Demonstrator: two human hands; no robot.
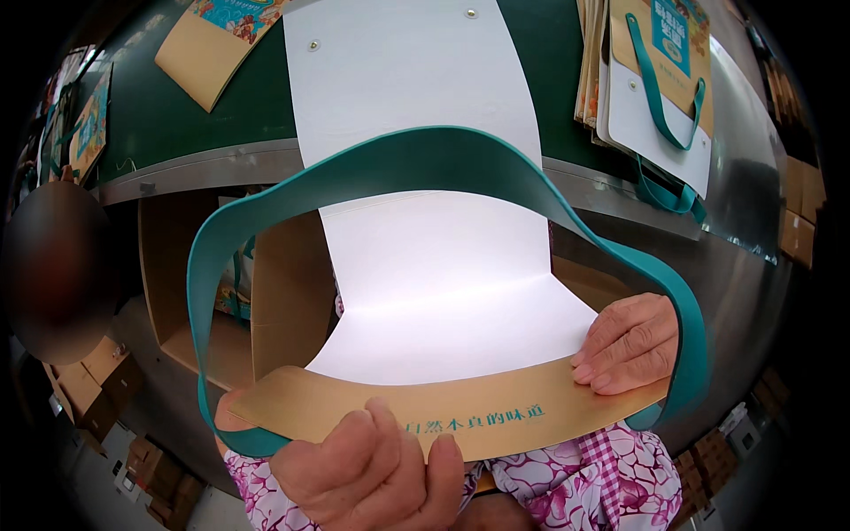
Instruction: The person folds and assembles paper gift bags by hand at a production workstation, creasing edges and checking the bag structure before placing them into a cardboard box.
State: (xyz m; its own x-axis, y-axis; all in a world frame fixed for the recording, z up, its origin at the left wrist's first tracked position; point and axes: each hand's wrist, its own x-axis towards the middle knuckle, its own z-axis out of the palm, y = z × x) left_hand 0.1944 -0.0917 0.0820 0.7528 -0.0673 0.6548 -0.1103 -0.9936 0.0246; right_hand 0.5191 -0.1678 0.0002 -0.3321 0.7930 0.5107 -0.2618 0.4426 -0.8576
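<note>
A long cardboard gift-bag sheet (443, 292), white on this side, runs from my lap up over the table edge, creased across its middle. Two metal eyelets show at its far end. Its near edge is a gold band (354, 403) with green print. From the band's two ends a wide teal ribbon handle (425, 159) arches up over the sheet. My right hand (630, 343) lies closed over the band's right end, fingers on top, thumb hidden. My left hand (367, 473) is curled at the band's near edge; what its fingers hold, if anything, is hidden.
The green table (425, 53) has a metal edge (208, 168). At right lies a stack of similar bags (660, 124) with teal handles; a gold and blue piece (217, 53) is at far left. An open carton (288, 292) stands below the edge. A blurred person is at left.
</note>
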